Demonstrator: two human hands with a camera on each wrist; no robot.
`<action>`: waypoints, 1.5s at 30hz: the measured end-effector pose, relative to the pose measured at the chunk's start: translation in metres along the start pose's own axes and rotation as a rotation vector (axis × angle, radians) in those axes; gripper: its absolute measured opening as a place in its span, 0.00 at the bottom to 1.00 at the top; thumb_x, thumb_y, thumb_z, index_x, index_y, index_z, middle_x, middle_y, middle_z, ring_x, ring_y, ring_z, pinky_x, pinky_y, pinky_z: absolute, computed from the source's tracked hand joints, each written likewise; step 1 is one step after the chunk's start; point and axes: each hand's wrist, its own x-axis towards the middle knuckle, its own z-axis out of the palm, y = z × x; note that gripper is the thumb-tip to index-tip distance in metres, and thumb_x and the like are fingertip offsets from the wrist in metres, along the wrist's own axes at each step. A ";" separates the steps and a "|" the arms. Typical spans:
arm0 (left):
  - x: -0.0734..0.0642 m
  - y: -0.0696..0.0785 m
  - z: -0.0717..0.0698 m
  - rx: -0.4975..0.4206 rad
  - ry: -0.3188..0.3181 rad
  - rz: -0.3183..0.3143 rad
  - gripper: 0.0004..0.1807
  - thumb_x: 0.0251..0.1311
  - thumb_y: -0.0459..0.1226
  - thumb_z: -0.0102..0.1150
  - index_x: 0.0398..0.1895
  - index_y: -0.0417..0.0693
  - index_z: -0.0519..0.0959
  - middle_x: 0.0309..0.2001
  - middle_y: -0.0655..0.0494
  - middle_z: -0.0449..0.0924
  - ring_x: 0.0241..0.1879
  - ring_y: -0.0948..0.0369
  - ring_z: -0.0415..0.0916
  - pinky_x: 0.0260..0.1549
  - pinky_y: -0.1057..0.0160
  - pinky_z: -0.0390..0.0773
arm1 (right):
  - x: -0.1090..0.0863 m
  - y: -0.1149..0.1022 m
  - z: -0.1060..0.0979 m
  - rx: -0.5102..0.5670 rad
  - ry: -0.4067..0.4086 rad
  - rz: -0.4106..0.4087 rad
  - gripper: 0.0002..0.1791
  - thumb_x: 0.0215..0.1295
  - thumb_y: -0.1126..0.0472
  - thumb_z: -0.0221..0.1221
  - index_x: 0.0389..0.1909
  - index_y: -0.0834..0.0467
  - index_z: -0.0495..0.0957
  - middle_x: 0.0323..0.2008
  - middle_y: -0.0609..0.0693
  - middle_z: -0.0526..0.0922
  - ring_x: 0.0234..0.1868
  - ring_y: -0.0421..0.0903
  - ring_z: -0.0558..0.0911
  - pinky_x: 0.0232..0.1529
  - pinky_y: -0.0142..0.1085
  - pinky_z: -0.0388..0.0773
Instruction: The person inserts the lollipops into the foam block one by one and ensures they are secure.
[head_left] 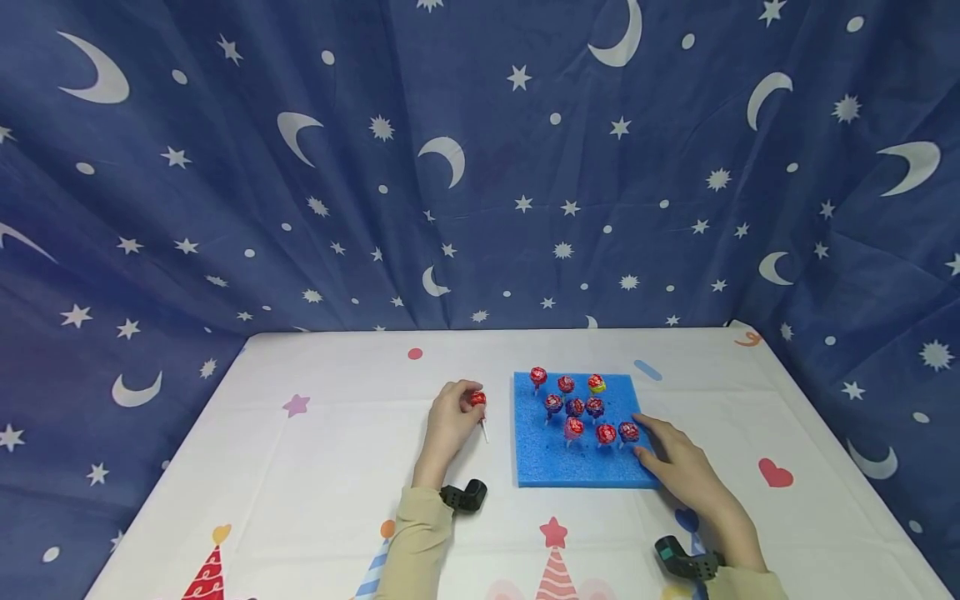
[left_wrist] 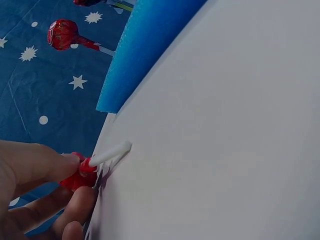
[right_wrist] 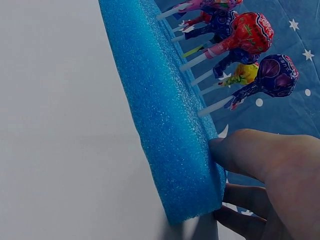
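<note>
My left hand (head_left: pixel 447 418) pinches a red-wrapped lollipop (head_left: pixel 478 399) by its candy end, left of the blue foam board (head_left: pixel 540 467). In the left wrist view the white stick (left_wrist: pixel 111 152) points away from the fingers, its tip close to the tabletop. My right hand (head_left: pixel 684 465) rests at the board's right edge, thumb and fingers spread and touching it. Several lollipops stand upright in the foam on their sticks, including a red one (head_left: pixel 606 434), a dark purple one (right_wrist: pixel 276 76) nearest the right thumb, and one with yellow on its wrapper (head_left: pixel 596 384).
A white tablecloth (head_left: pixel 315 483) printed with party hats, stars and hearts lies under everything. Behind and at the sides hangs a dark blue curtain (head_left: pixel 495 242) with moons and stars. Each wrist wears a black camera, such as the left wrist camera (head_left: pixel 467 497).
</note>
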 end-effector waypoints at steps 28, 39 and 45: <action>-0.009 0.036 -0.010 -0.104 -0.014 0.076 0.10 0.53 0.28 0.62 0.39 0.45 0.79 0.42 0.49 0.77 0.31 0.61 0.80 0.30 0.72 0.78 | 0.001 0.000 -0.001 -0.001 -0.009 0.000 0.33 0.67 0.51 0.56 0.70 0.59 0.60 0.69 0.68 0.61 0.69 0.72 0.58 0.59 0.71 0.57; -0.015 0.059 -0.015 -0.126 -0.042 0.133 0.10 0.53 0.28 0.63 0.39 0.46 0.78 0.42 0.50 0.75 0.33 0.60 0.80 0.34 0.70 0.80 | 0.000 0.001 -0.001 0.002 -0.009 -0.001 0.33 0.67 0.52 0.56 0.70 0.58 0.60 0.69 0.67 0.62 0.69 0.72 0.57 0.60 0.71 0.57; -0.019 0.070 -0.011 -0.120 -0.071 0.146 0.12 0.53 0.29 0.64 0.41 0.46 0.78 0.43 0.52 0.75 0.35 0.61 0.79 0.38 0.66 0.81 | 0.000 0.001 0.000 0.000 -0.006 -0.007 0.33 0.67 0.52 0.56 0.70 0.58 0.60 0.69 0.67 0.62 0.69 0.72 0.58 0.60 0.70 0.57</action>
